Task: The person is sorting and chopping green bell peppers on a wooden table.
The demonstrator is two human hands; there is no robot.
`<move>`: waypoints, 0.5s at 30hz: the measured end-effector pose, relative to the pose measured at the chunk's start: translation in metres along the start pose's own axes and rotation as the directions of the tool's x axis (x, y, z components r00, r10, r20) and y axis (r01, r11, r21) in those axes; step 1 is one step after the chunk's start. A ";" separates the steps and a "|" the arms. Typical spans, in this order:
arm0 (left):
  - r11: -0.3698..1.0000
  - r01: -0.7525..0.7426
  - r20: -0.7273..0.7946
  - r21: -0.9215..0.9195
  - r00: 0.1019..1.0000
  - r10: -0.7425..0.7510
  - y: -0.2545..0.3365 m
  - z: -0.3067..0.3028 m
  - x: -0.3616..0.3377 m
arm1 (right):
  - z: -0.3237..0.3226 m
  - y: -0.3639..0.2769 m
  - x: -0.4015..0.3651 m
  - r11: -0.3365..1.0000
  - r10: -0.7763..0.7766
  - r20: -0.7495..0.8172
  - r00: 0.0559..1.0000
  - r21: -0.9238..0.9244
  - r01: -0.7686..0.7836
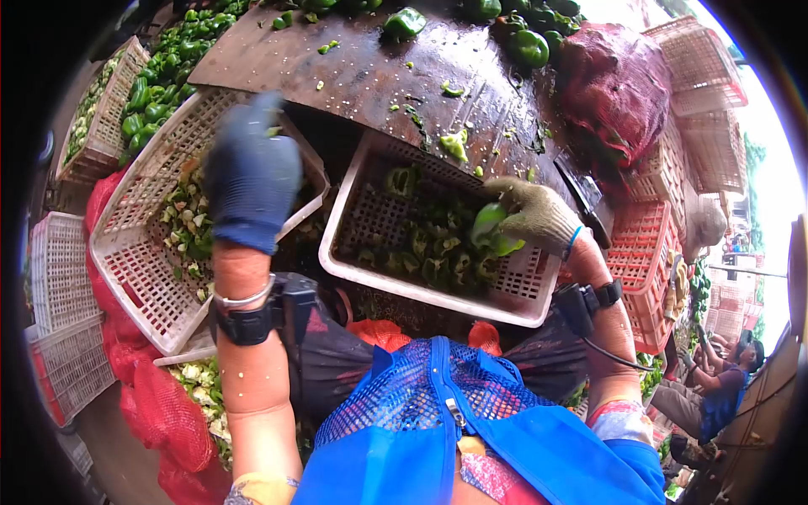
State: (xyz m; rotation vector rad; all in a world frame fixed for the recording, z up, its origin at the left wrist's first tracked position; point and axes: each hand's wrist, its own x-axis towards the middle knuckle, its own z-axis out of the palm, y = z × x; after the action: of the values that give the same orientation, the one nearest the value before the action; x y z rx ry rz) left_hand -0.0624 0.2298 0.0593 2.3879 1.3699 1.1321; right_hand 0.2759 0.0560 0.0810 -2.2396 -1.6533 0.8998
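My left hand (252, 172), in a dark blue glove, is above the left crate (135, 244), which holds pale green pepper scraps (187, 210). Motion smears its fingers, and I cannot make out whether they grip anything. My right hand (534, 215), in a beige knit glove, has its fingers closed on a piece of green bell pepper (490, 225) over the right side of the middle crate (337, 244). Cut green pepper pieces (433, 252) lie on the bottom of that crate.
A wet wooden board (337, 67) with seeds and scraps spans the front; whole peppers (528, 49) sit at its far edge. A dark red mesh sack (614, 88) and red crates (644, 252) stand right. Another person (715, 379) sits far right.
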 end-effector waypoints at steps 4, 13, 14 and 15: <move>0.987 0.150 -0.198 -0.055 0.967 -0.158 0.013 0.004 0.008 | -0.001 -0.001 0.064 0.997 -0.076 -0.302 0.950 -0.032 0.069; 0.917 0.199 0.135 -0.345 0.978 -0.162 0.049 0.042 0.015 | -0.016 -0.065 0.134 0.961 -0.255 0.122 0.959 -0.078 0.265; 0.919 0.184 0.135 -0.350 0.980 -0.145 0.049 0.045 0.017 | -0.020 -0.061 0.164 0.960 -0.229 -0.050 0.972 -0.175 0.217; 0.916 0.193 0.145 -0.352 0.978 -0.150 0.050 0.048 0.019 | -0.017 -0.054 0.204 0.918 -0.386 -0.308 0.870 -0.223 0.328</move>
State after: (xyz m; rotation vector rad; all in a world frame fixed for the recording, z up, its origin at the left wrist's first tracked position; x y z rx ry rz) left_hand 0.0094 0.2273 0.0595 1.9957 1.1838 1.0731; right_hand 0.2806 0.2654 0.0513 -1.9367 -1.9274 0.2661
